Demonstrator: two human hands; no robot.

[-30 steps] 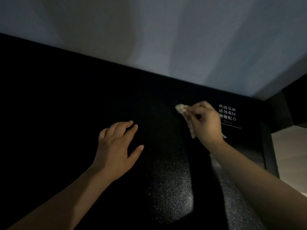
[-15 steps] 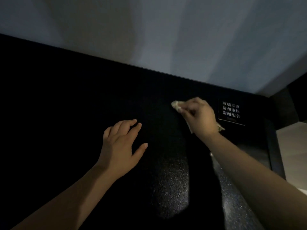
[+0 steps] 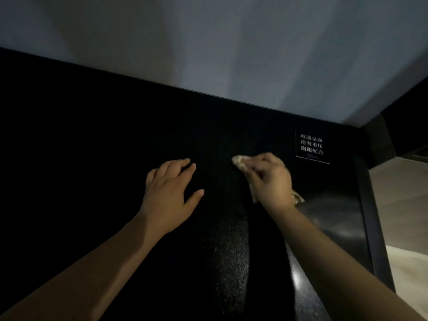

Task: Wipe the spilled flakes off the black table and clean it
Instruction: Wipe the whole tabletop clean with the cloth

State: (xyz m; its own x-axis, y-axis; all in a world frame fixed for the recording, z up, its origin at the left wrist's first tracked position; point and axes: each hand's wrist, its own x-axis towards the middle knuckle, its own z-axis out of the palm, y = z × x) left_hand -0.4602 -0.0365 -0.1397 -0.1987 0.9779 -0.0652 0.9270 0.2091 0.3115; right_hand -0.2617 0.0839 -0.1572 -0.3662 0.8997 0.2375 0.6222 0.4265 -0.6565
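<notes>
dim room: looking down on a glossy black desk butting against a pale wall along its far edge. laying the left hand flat near the middle of the desk, fingers straight and spread, holding nothing, probably bracing the body for the reach. gripping a crumpled pale cloth under the right hand, fingers curled over it and pressing it onto the desk toward the far right corner, just short of a small printed sign. letting one end stick out past the fingertips and another trail by the wrist, likely bunching it for a firmer rub. seeing a band of fine pale specks, seemingly the flakes, lying toward the near edge between the forearms, apart from the cloth and nearer than both hands. judging that patch as not yet wiped.
</notes>
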